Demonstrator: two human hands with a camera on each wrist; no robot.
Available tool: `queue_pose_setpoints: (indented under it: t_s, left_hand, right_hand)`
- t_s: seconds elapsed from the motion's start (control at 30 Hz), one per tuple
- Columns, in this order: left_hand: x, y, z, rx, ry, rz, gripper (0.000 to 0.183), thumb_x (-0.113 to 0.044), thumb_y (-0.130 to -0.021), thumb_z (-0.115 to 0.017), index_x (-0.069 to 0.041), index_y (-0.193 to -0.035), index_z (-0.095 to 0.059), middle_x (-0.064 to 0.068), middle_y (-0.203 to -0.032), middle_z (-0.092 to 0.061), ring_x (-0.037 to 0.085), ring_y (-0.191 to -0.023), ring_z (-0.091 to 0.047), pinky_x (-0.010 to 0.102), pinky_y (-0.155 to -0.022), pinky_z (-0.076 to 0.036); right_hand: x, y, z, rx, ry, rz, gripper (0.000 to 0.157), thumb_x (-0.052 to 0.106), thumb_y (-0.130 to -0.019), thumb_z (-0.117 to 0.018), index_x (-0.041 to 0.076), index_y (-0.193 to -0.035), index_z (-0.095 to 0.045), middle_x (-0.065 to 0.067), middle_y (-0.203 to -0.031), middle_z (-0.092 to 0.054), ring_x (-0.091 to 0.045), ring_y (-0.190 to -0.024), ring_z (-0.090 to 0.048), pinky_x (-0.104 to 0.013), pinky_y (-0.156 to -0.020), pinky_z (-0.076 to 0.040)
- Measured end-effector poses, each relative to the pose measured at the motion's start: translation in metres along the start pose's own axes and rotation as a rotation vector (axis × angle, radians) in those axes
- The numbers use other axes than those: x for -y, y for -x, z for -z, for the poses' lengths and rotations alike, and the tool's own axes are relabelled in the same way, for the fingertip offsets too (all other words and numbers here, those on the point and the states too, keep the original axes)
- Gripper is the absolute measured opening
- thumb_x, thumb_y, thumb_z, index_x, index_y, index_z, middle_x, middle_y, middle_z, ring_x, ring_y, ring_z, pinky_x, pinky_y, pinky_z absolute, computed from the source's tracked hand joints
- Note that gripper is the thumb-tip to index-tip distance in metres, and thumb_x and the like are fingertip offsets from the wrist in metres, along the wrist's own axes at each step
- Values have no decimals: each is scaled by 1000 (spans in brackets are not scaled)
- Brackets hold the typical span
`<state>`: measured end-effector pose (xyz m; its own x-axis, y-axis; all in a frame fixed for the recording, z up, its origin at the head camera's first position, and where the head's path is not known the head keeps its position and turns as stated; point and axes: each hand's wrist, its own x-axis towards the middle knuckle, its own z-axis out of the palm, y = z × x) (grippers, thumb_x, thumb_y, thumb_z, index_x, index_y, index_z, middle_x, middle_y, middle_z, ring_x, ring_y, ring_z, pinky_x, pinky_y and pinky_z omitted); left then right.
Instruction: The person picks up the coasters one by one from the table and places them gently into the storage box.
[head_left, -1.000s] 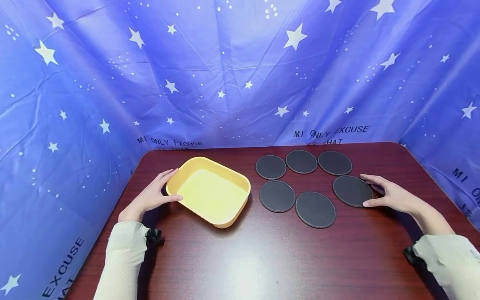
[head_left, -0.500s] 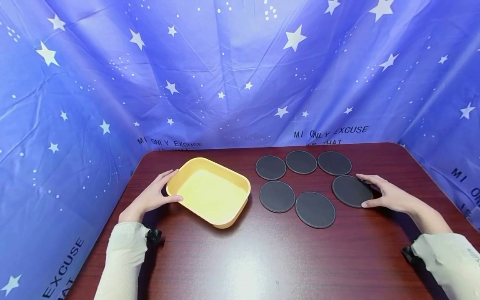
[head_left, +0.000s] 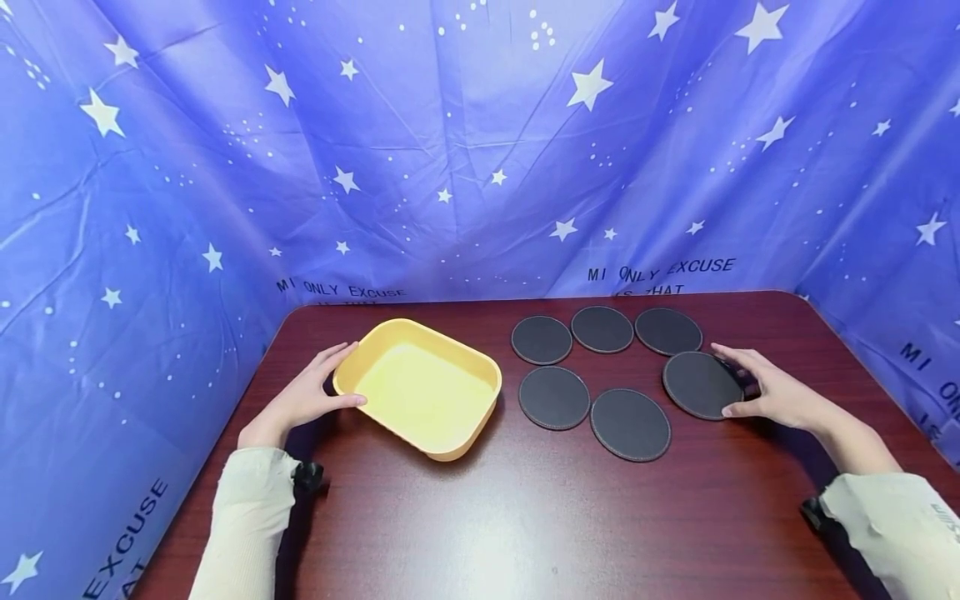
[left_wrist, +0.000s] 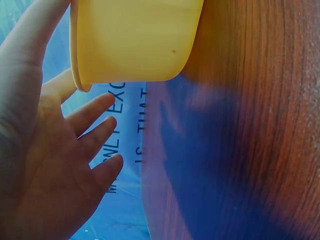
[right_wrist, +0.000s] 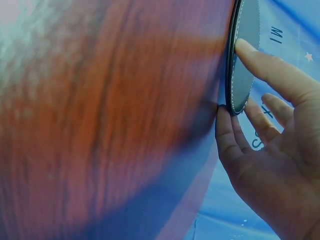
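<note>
At the left, a yellow rectangular plastic basin [head_left: 420, 392] with rounded corners sits on the table. My left hand [head_left: 303, 396] spans its near-left corner, thumb and index finger touching the rim. In the left wrist view, the other fingers [left_wrist: 95, 140] of this hand stand apart from the basin wall, fairly straight. At the right, my right hand [head_left: 780, 392] grips a round black coaster [head_left: 701, 383] by its right edge. The right wrist view has the thumb on top of the stitched coaster [right_wrist: 245, 60], with fingertips at its edge and under it.
Several more round black coasters [head_left: 630, 425] lie flat between basin and right hand, three of them in a back row [head_left: 602, 329]. The dark red wooden table [head_left: 487, 533] ends at a blue curtain [head_left: 450, 167] with stars, behind and at both sides.
My right hand has shifted slightly left, and the gripped coaster has moved a little left with it. The left hand and basin keep their place; the head view has tilted slightly.
</note>
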<state>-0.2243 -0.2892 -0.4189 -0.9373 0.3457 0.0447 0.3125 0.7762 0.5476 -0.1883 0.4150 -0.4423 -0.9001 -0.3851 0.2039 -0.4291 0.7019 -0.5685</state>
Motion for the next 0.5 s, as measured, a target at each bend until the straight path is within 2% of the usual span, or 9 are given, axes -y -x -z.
queue_pose_setpoints:
  t_s: [0.1,0.3,0.5]
  left_hand:
    - [0,0,0,0,-3,-1,94,-38,-80,-81,-9,-156,-33,25,-160,-26,47,-146,-27,67,-115,-28]
    - [-1,1,1,1,-11,0,94,-38,-81,-81,-9,-156,-33,25,-160,-26,46,-146,-27,66,-116,-28]
    - [-6,2,3,1,-17,-1,94,-38,-80,-82,-8,-156,-34,25,-160,-27,47,-146,-28,66,-115,-29]
  right_hand:
    - [-1,0,-1,0,-27,-5,99,1,-69,-86,-2,-152,-32,-28,-131,-44,15,-98,-39,-17,-68,-49]
    - [-3,2,-3,-2,-97,-68,94,-1,-73,-83,-3,-152,-32,-26,-129,-44,20,-98,-42,-7,-72,-48]
    - [-5,2,-3,-16,-181,-132,83,-6,-76,-78,-15,-145,-31,3,-116,-51,14,-93,-50,-5,-74,-48]
